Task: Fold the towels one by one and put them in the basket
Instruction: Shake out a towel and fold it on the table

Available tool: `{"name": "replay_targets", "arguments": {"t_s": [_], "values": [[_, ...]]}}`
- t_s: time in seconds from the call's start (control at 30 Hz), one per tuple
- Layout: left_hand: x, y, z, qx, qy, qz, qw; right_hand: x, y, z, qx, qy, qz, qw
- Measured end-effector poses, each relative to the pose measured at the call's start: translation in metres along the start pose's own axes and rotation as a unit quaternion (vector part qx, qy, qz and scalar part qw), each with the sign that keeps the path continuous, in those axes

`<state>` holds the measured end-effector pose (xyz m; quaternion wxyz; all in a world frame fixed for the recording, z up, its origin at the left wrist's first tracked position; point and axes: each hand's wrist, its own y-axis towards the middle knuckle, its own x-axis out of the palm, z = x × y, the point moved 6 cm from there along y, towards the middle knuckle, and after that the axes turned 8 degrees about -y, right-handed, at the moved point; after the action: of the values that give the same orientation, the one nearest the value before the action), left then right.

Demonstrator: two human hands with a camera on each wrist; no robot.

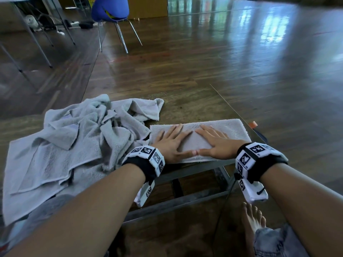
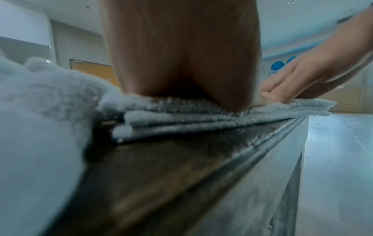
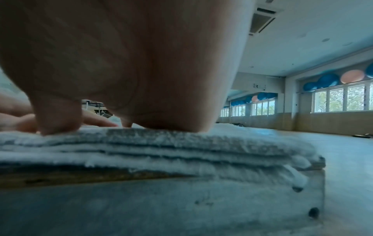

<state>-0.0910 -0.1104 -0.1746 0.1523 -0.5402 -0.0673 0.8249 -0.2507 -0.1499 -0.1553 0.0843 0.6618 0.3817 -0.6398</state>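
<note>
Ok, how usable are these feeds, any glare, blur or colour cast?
Head view: sharp on the folded towel and both flat hands, window glare streaking the floor, edges bowed. Left wrist view: blue cast, left hand blurred and filling the middle. Right wrist view: same cast, right hand blurred, towel layers readable.

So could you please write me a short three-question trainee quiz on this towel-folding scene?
1. True or false: both hands lie flat on the folded towel.
2. Multiple choice: the unfolded pile lies on which side of the folded towel? A. the person's left B. the person's right C. on top of it
3. Fill in: in the head view the ____ of the left hand and the right hand meet near the towel's near edge.

Key: 1 true; 2 A; 3 thumbs.
</note>
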Motion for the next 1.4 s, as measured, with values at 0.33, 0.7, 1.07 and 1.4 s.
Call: {"name": "replay_targets", "arguments": {"t_s": [0.33, 0.7, 1.07, 1.4], "values": [[-0.002, -0.007, -0.023, -0.056, 0.011, 0.002, 0.998, 0.008, -0.007, 0.042, 0.089, 0.021, 0.01, 0.996], [-0.014, -0.03, -0.042, -0.117, -0.017, -0.026, 0.993, 0.009, -0.019, 0.082, 0.206, 0.049, -0.023, 0.977], [-0.025, -0.024, -0.028, -0.125, -0.019, 0.063, 0.99, -0.033, -0.015, 0.036, 0.062, 0.071, 0.191, 0.977], [-0.046, -0.043, -0.02, -0.148, 0.062, 0.109, 0.981, -0.032, -0.004, 0.001, 0.02, 0.102, 0.162, 0.981]]}}
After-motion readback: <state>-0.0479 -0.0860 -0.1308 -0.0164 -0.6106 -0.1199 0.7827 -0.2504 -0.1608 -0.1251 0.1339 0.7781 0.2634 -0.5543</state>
